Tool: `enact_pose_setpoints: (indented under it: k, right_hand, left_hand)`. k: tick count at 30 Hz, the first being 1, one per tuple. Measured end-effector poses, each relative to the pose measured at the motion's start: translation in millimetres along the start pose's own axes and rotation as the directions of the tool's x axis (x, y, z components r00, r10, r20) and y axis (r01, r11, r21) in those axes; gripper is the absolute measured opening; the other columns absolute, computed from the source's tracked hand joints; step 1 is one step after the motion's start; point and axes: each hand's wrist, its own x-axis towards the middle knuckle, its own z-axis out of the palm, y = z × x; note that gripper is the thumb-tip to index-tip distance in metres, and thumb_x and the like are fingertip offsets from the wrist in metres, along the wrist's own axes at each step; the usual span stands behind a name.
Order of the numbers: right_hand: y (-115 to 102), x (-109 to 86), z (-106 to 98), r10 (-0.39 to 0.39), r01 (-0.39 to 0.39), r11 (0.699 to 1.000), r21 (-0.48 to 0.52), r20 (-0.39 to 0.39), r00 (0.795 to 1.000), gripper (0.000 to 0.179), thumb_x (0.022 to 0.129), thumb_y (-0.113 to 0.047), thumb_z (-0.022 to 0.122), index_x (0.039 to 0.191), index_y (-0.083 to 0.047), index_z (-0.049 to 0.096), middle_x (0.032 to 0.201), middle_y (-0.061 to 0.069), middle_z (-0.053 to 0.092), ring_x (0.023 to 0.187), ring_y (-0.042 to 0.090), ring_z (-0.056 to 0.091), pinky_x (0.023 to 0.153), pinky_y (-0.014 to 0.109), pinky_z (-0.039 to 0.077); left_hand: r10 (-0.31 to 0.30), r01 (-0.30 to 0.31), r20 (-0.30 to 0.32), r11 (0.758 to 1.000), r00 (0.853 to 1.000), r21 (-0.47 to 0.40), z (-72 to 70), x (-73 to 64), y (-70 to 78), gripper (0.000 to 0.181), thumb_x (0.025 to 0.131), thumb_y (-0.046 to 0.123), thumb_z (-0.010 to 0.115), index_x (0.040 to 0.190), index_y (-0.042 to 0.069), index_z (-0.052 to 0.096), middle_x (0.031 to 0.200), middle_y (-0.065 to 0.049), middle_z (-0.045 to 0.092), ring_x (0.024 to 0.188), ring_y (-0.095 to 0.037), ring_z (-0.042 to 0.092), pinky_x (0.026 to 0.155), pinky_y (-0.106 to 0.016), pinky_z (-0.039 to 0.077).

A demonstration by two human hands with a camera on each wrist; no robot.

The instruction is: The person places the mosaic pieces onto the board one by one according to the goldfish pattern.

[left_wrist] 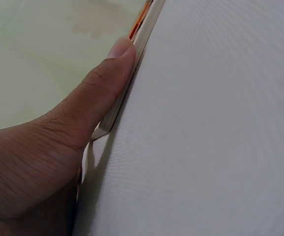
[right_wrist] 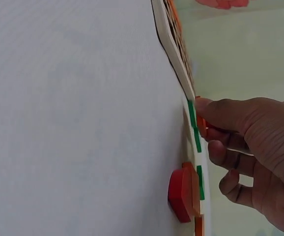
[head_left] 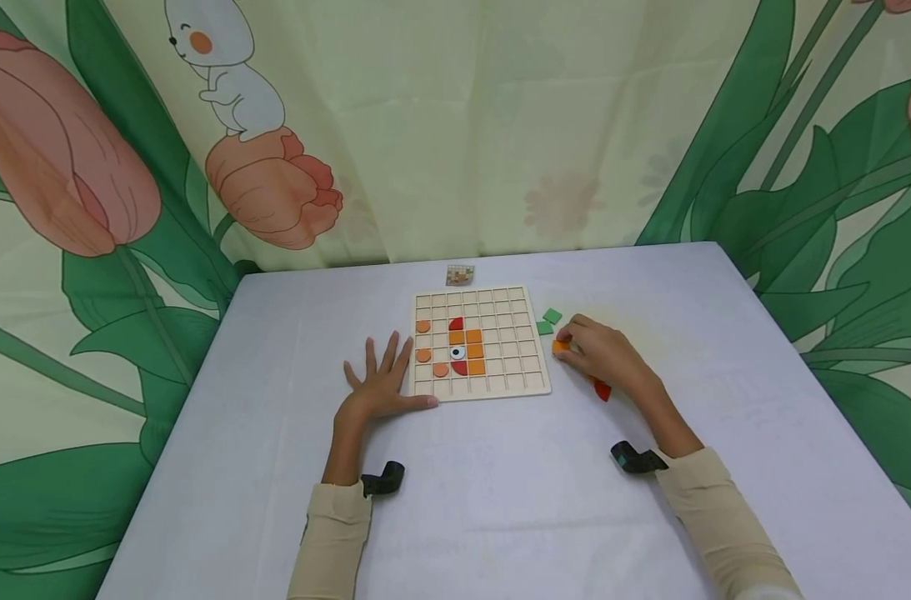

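Note:
A cream grid board (head_left: 511,350) lies on the white table. Set in its cells are several orange squares (head_left: 475,350), round light-orange pieces (head_left: 422,326), two red curved pieces (head_left: 457,323) and a white eye piece (head_left: 458,352). My left hand (head_left: 380,392) spreads its fingers at the board's left side, its thumb (left_wrist: 110,73) along the near edge. Just off the board's right edge, my right hand (head_left: 601,354) pinches an orange square tile (right_wrist: 201,118) between thumb and fingers. A red piece (right_wrist: 180,195) lies beneath that hand, against an orange tile (right_wrist: 195,189).
Two green tiles (head_left: 552,316) lie near the board's right edge. Behind the board is a small picture card (head_left: 459,275). A flower-printed curtain (head_left: 455,125) hangs past the table's far edge. Each sleeve cuff carries a black wrist camera (head_left: 383,479).

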Motion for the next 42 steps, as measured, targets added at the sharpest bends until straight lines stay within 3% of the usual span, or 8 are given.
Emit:
enact_pose_setpoints:
  k: [11, 19, 28, 42]
  right_hand:
    - [-19, 17.7, 6, -0.082, 0.081, 0.996, 0.02, 0.008, 0.997, 0.031, 0.089, -0.027, 0.073, 0.109, -0.004, 0.067, 0.105, 0.006, 0.062, 0.08, 0.016, 0.057, 0.071, 0.033, 0.051]
    - [-32, 27.7, 10, -0.117, 0.116, 0.992, 0.043, 0.013, 0.993, 0.028, 0.091, -0.027, 0.071, 0.109, -0.006, 0.068, 0.109, 0.006, 0.062, 0.088, 0.018, 0.059, 0.078, 0.034, 0.052]
    - [-44, 41.7, 17, -0.106, 0.103, 0.993, 0.055, 0.055, 0.993, 0.027, 0.091, -0.029, 0.07, 0.108, -0.008, 0.068, 0.109, 0.003, 0.062, 0.085, 0.016, 0.057, 0.076, 0.031, 0.052]
    - [-59, 54.7, 24, -0.181, 0.18, 0.983, 0.02, 0.059, 0.982, 0.03, 0.091, -0.03, 0.07, 0.11, -0.007, 0.069, 0.108, 0.004, 0.061, 0.079, 0.015, 0.055, 0.072, 0.029, 0.051]
  left_hand:
    - [0.001, -0.001, -0.007, 1.0, 1.0, 0.008, 1.8, 1.2, -1.5, 0.122, 0.069, 0.078, 0.066, 0.158, 0.028, 0.001, 0.166, -0.002, -0.013, 0.146, -0.039, -0.028, 0.104, -0.077, -0.014]
    - [-0.009, 0.009, 0.0, 1.0, 1.0, 0.005, 1.4, 0.4, -1.1, 0.122, 0.069, 0.077, 0.067, 0.158, 0.028, 0.0, 0.165, -0.001, -0.014, 0.146, -0.039, -0.028, 0.104, -0.076, -0.015]
    - [-0.013, 0.013, 0.006, 1.0, 1.0, 0.014, 1.2, 1.3, -2.2, 0.122, 0.069, 0.078, 0.066, 0.158, 0.029, -0.001, 0.165, 0.0, -0.015, 0.146, -0.038, -0.029, 0.105, -0.076, -0.015]
    - [-0.009, 0.009, 0.003, 1.0, 1.0, 0.007, 1.2, 1.5, -1.7, 0.123, 0.068, 0.079, 0.067, 0.158, 0.029, -0.001, 0.165, -0.001, -0.014, 0.146, -0.039, -0.029, 0.104, -0.076, -0.015]
